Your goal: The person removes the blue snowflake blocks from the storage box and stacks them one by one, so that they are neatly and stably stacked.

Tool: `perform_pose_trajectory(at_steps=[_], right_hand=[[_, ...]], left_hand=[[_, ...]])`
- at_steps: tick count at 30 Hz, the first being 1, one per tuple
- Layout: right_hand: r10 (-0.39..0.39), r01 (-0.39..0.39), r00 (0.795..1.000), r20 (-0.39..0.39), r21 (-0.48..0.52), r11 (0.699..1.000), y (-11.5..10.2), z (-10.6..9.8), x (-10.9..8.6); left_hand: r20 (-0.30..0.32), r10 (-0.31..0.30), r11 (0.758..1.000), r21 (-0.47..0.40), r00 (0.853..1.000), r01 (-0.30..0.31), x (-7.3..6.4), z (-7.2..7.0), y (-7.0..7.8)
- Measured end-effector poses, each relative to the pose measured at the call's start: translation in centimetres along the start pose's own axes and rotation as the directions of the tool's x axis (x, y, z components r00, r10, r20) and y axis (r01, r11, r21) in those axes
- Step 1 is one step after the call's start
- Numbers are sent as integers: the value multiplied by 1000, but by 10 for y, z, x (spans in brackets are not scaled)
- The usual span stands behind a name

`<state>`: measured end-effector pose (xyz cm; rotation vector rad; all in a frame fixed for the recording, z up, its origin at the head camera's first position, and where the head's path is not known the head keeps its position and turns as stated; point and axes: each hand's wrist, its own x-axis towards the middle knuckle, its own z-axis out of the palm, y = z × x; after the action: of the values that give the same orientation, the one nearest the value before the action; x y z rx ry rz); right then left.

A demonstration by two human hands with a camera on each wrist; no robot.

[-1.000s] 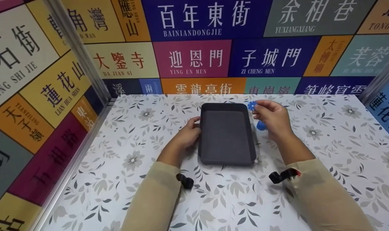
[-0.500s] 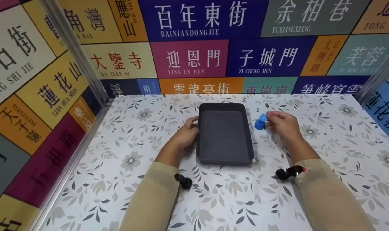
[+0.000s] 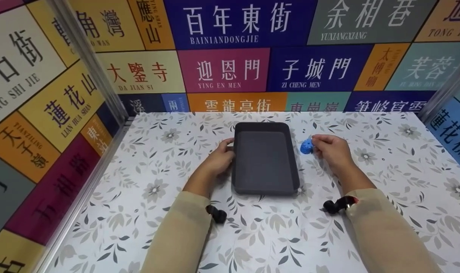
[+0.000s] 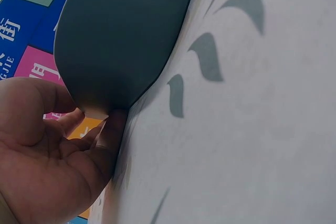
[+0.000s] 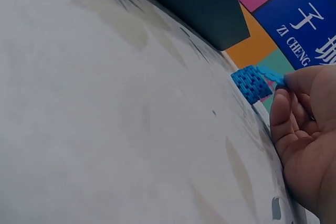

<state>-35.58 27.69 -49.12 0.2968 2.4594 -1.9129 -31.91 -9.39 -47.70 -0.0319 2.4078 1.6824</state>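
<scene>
A dark grey rectangular tray (image 3: 266,163) lies on the table, its inside bare. My left hand (image 3: 218,161) grips the tray's left side; in the left wrist view the thumb and fingers meet at the tray's edge. To the right of the tray stands a small stack of blue notched plastic discs (image 5: 250,85). Between thumb and forefinger, my right hand (image 3: 333,149) pinches one blue disc (image 5: 270,75). That disc is tilted over the top of the stack; whether it touches the stack I cannot tell.
A white cloth with grey leaves and flowers covers the table (image 3: 154,227). Colourful panels (image 3: 230,68) with printed street names stand along the back and left. Black wrist cameras (image 3: 216,214) sit at both sleeve cuffs.
My right hand has moved right and toward me, bringing the blue disc from the tray's far right corner down to the top of the stack. The left hand keeps its grip on the tray.
</scene>
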Motion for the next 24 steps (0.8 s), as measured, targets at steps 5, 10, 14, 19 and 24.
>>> perform_pose_trajectory(at_steps=[5,10,14,19,24], right_hand=[[-31,32,1000,1,-20,999,2,0,1],[-13,12,1000,-9,-84,996,1,0,1],[11,-13,1000,-20,-125,992,0,0,1],[16,-20,1000,-27,-153,988,-2,0,0],[26,-28,1000,-17,-133,991,-2,1,-1]], left_hand=[[14,14,1000,-11,1000,-14,0,0,0],[31,16,999,-29,999,-15,0,0,1],[26,8,1000,-13,1000,-7,0,0,2],[26,5,1000,-24,1000,-4,1,0,1],[26,-6,999,-50,1000,7,1,-1,0]])
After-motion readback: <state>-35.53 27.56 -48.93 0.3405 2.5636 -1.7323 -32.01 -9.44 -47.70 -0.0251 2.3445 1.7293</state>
